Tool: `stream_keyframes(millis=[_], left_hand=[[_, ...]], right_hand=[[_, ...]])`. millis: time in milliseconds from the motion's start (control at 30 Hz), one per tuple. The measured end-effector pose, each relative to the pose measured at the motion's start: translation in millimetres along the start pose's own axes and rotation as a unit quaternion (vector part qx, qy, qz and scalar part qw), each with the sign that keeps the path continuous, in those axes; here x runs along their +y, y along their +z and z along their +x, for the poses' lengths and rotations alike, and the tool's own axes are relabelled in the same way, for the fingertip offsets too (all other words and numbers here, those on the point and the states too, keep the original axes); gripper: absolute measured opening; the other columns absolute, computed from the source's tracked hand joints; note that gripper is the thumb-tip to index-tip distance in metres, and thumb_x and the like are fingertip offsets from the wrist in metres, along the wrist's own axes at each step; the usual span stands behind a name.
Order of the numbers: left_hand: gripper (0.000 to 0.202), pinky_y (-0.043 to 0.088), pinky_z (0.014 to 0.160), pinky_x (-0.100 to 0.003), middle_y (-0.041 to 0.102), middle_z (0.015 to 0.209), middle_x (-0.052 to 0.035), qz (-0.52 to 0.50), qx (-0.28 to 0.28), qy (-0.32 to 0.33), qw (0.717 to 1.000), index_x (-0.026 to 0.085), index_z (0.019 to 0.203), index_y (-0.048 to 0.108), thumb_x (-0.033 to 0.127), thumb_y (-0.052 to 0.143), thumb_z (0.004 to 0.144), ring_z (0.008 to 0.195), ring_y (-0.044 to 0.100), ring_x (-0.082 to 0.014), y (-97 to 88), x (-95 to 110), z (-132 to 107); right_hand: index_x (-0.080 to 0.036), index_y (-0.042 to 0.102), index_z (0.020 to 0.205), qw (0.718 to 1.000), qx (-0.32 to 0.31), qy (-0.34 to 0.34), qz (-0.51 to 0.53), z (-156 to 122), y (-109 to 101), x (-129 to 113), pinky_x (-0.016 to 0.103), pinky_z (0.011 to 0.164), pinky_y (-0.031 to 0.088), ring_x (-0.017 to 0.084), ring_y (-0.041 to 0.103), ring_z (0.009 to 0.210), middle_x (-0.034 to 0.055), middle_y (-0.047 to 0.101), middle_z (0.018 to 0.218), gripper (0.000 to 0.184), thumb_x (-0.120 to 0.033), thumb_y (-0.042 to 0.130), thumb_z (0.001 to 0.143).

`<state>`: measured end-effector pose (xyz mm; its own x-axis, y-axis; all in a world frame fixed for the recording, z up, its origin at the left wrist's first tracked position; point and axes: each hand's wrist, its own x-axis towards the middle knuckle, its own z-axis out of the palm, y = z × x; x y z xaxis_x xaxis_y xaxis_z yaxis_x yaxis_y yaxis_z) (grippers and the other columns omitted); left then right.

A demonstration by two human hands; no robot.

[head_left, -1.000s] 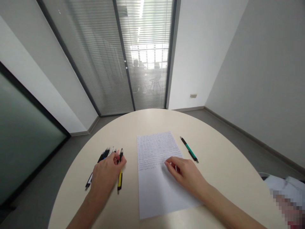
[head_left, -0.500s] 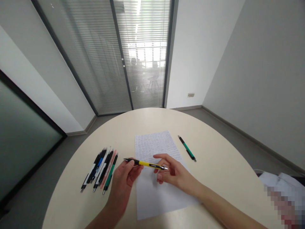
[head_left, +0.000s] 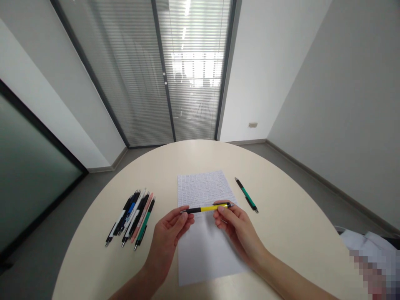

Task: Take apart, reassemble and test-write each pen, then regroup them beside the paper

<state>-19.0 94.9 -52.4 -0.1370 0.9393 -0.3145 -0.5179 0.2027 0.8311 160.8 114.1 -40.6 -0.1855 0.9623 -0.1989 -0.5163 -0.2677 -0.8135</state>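
Note:
A yellow pen [head_left: 208,208] with a black grip is held level above a sheet of paper [head_left: 203,258]. My left hand [head_left: 171,229] pinches its tip end between thumb and fingers. At the clicker end, my right hand [head_left: 233,221] is closed on the yellow barrel near the clip. Small handwriting covers the upper part of the paper; the lower part is blank. To the right of the sheet lies a green pen [head_left: 246,195] with a black grip.
Several pens [head_left: 131,218] in black, white, blue, pink and green lie side by side on the left of the round table [head_left: 200,156]. At the right edge a person's light sleeve [head_left: 359,241] shows, partly pixelated. A glass partition with blinds [head_left: 140,104] stands beyond.
My right hand has closed on the clicker end of the yellow pen; before, its fingers were apart beside it. The pen has turned nearly level and shifted slightly right.

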Motion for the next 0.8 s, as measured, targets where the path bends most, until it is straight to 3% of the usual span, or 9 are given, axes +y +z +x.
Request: stream_keyframes(millis=[267,400,600,800], left_hand=[[0.044,0.057,0.068,-0.016,0.078,0.078,-0.0091,0.007,-0.03,-0.043,0.999,0.013,0.089,0.076,0.03,0.092,0.052,0.07,0.072,-0.0131,0.4,-4,-2],[0.044,0.056,0.062,-0.016,0.077,0.073,-0.0102,0.055,-0.038,-0.051,0.996,0.011,0.082,0.076,0.036,0.092,0.05,0.064,0.071,-0.013,2.3,-4,-4],[0.043,0.055,0.064,-0.015,0.077,0.073,-0.0088,0.028,-0.028,-0.053,0.998,0.012,0.082,0.076,0.035,0.092,0.05,0.066,0.07,-0.0116,2.6,-3,-2],[0.042,0.055,0.069,-0.017,0.078,0.079,-0.0085,0.03,-0.036,-0.028,0.999,0.013,0.091,0.077,0.034,0.089,0.057,0.073,0.071,-0.013,0.3,-4,-3]], right_hand=[[-0.015,0.064,0.09,0.996,0.051,0.016,0.065,-4,5,13,0.021,0.06,0.047,0.01,0.058,0.06,0.003,0.068,0.068,0.033,-0.031,0.083,0.069],[-0.011,0.067,0.087,0.998,0.03,0.036,0.049,-3,5,16,0.019,0.056,0.044,0.009,0.055,0.056,0.0032,0.066,0.065,0.033,-0.036,0.081,0.07],[-0.01,0.069,0.087,1.0,0.018,0.017,0.006,-5,9,15,0.021,0.053,0.041,0.009,0.054,0.055,0.0036,0.066,0.065,0.037,-0.04,0.082,0.069],[-0.011,0.07,0.087,1.0,0.013,0.012,0.011,-4,8,14,0.023,0.055,0.042,0.01,0.054,0.056,0.0039,0.067,0.067,0.037,-0.041,0.082,0.069]])
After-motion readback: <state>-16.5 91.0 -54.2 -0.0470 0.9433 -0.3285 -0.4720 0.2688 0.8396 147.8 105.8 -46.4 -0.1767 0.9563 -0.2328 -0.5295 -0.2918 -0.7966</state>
